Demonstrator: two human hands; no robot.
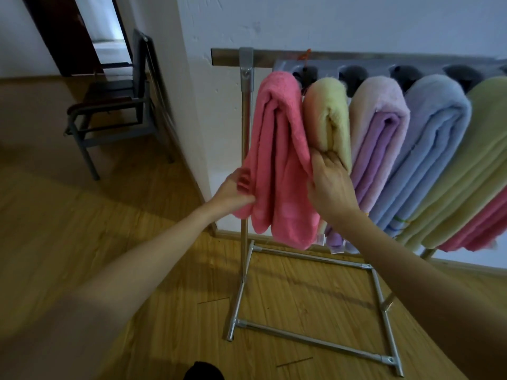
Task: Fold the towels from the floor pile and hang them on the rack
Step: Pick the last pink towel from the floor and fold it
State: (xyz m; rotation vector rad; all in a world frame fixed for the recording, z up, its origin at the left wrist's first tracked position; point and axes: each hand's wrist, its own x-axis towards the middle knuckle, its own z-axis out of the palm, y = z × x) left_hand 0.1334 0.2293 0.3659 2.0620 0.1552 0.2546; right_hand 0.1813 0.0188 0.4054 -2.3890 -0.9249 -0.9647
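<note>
So that it hangs straight at frame centre, the left hand (236, 192) pinches the pink towel's (277, 160) edge; the right hand (327, 185), fingers straight, presses its other side on the rack (245, 138).

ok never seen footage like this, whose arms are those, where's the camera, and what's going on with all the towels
There is no machine here. The camera sits on a person's head and looks forward and down, so the two bare arms reaching in from below are the wearer's own. In front stands a metal rack on a wooden floor. Folded towels hang side by side over its top bar: a pink towel at the near end, then a yellow towel, a lilac towel, a blue towel and more beyond. The left hand grips the pink towel's left edge; the right hand rests flat against its right side, seemingly straightening it. A dark chair stands by the wall.
</note>
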